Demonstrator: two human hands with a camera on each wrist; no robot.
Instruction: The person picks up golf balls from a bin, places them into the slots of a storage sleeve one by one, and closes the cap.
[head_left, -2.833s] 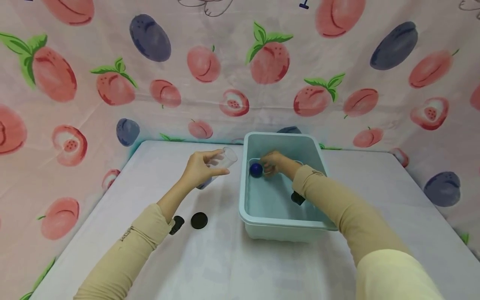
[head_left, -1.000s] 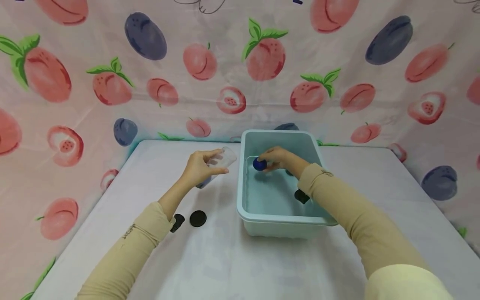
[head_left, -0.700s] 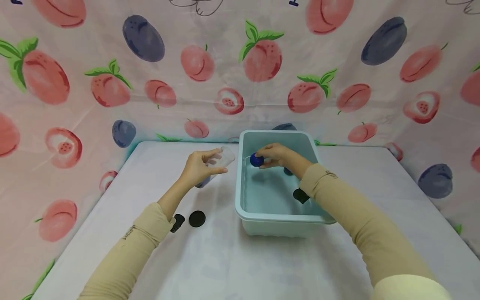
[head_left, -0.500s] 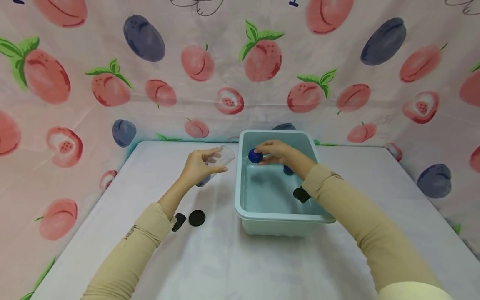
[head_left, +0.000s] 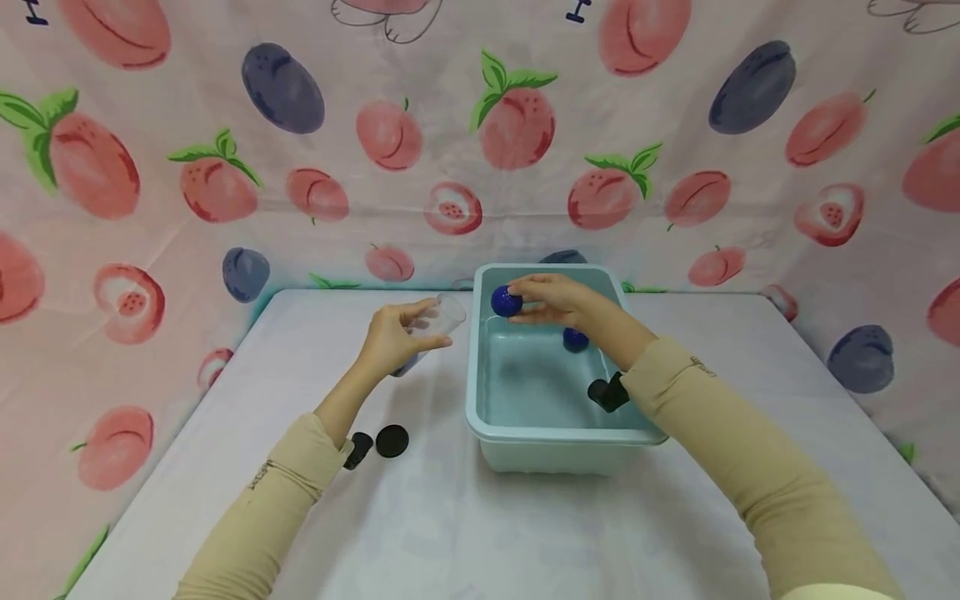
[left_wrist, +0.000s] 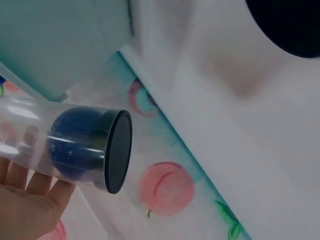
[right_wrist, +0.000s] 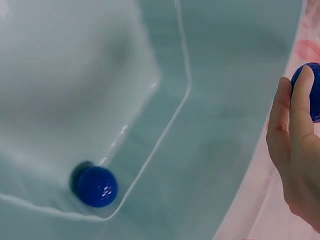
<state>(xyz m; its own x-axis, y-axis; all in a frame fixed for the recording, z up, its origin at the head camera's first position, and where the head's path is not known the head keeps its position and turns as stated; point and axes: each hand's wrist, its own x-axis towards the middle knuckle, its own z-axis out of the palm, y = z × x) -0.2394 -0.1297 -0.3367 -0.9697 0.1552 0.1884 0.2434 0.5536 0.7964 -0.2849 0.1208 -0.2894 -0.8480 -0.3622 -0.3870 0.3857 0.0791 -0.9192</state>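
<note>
My left hand (head_left: pixel 388 340) grips a clear plastic tube (head_left: pixel 448 312), tilted with its mouth up and to the right. In the left wrist view the tube (left_wrist: pixel 30 125) has a black end cap (left_wrist: pixel 119 152), with a blue ball (left_wrist: pixel 75 144) lying against it inside. Just inside the tub's left rim, my right hand (head_left: pixel 562 302) pinches a blue dimpled golf ball (head_left: pixel 507 301) by its fingertips. The right wrist view cuts that golf ball (right_wrist: pixel 314 92) off at the edge. A second blue golf ball (head_left: pixel 575 339) lies in the light blue-green tub (head_left: pixel 577 434), in a corner.
A round black lid (head_left: pixel 392 441) lies flat on the white table (head_left: pixel 450 533), left of the tub. Dark devices show at both wrists, the left one (head_left: pixel 358 450) and the right one (head_left: pixel 609 392). Behind stands a fruit-printed cloth (head_left: pixel 450 125).
My right hand took hold of the golf ball low in the tub and has lifted it up and slightly left, towards the rim. The left hand keeps the tube nearly still.
</note>
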